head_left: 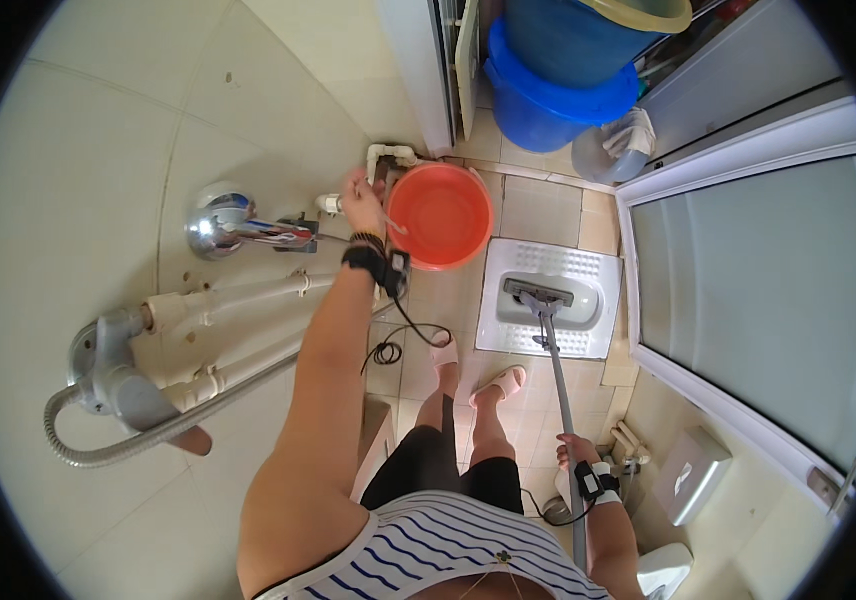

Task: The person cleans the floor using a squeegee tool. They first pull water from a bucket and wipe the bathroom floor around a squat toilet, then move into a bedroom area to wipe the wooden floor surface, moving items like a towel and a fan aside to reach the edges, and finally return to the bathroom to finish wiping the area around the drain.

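Note:
My left hand (361, 203) reaches to the wall at the left rim of an orange-red basin (440, 216) on the floor. Its fingers are curled beside a white pipe fitting (329, 204); what they hold, if anything, is hidden. A thin clear streak, perhaps water, shows over the basin's left side. Lower right, my right hand (576, 451) is closed round the grey pole of a flat mop (559, 375). The mop's head (540, 292) lies across the bowl of a white squat toilet (598, 340). Dark straps with small black boxes sit on both wrists.
Pale pipes and a chrome flush valve (233, 220) line the left wall, with a metal hose (108, 458) below. Blue tubs (558, 100) are stacked beyond the doorway. A frosted door (758, 270) stands at right, near a metal dispenser (693, 475). A black cable hangs from my left wrist.

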The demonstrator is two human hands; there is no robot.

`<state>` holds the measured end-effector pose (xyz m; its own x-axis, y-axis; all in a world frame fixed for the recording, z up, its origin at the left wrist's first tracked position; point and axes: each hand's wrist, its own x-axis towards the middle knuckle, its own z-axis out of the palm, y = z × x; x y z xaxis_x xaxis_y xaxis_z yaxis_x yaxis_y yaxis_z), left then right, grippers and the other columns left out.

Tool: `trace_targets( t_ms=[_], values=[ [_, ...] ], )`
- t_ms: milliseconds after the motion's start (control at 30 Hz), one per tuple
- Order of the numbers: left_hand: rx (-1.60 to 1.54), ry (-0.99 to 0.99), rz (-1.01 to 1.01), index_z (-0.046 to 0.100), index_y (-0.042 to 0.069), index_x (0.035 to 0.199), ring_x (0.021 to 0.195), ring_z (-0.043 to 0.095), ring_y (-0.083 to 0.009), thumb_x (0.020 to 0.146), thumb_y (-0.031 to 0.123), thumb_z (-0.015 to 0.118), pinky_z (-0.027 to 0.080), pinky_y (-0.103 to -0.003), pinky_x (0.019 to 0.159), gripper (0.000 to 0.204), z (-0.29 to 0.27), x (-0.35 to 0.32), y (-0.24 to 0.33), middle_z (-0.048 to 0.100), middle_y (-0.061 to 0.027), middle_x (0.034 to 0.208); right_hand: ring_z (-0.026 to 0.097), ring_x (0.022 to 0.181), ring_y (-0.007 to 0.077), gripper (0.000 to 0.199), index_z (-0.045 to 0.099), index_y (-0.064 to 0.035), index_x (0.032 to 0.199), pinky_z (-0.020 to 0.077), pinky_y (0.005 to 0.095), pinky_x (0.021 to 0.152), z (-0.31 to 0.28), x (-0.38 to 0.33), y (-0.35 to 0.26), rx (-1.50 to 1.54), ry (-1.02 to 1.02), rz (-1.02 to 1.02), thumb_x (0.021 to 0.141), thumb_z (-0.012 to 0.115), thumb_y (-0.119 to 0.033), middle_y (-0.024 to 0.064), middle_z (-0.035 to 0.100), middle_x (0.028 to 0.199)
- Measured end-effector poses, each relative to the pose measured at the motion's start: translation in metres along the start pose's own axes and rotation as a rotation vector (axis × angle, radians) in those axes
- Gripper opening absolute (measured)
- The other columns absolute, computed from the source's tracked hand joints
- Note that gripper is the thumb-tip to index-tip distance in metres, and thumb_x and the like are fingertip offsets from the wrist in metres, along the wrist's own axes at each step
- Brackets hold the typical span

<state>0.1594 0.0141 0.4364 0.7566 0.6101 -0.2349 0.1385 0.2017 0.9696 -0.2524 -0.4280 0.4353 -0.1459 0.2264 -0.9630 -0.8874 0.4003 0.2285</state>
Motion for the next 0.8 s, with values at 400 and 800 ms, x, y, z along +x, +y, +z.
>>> trace_targets(
  t_ms=[400, 800],
  values=[
    [0.466, -1.094, -0.497, 0.057, 0.003, 0.086, 0.060, 0.058, -0.0157, 0.086, 0.018, 0.046, 0.045, -0.026, 0.053, 0.019, -0.099, -0.259, 0.022, 0.059, -0.0063, 0.070, 0.050, 0.045, 0.0219, 0.016, 0.044, -0.0010, 0.088, 0.0461, 0.0378, 0.041, 0.039, -0.059, 0.027, -0.500, 0.111, -0.286, 0.085, 0.045, -0.017, 0.0132, 0.051, 0.063],
    [0.757, -1.593, 0.164, 0.057, 0.004, 0.096, 0.082, 0.058, -0.0274, 0.080, 0.019, 0.052, 0.045, -0.034, 0.073, 0.023, -0.075, -0.305, 0.139, 0.060, -0.0132, 0.088, 0.052, 0.051, 0.0197, 0.077, 0.017, -0.0285, 0.130, 0.0498, 0.0311, 0.049, 0.074, -0.115, -0.001, 0.188, -0.088, -0.357, 0.069, 0.047, 0.008, 0.0199, 0.049, 0.085]
  ],
)
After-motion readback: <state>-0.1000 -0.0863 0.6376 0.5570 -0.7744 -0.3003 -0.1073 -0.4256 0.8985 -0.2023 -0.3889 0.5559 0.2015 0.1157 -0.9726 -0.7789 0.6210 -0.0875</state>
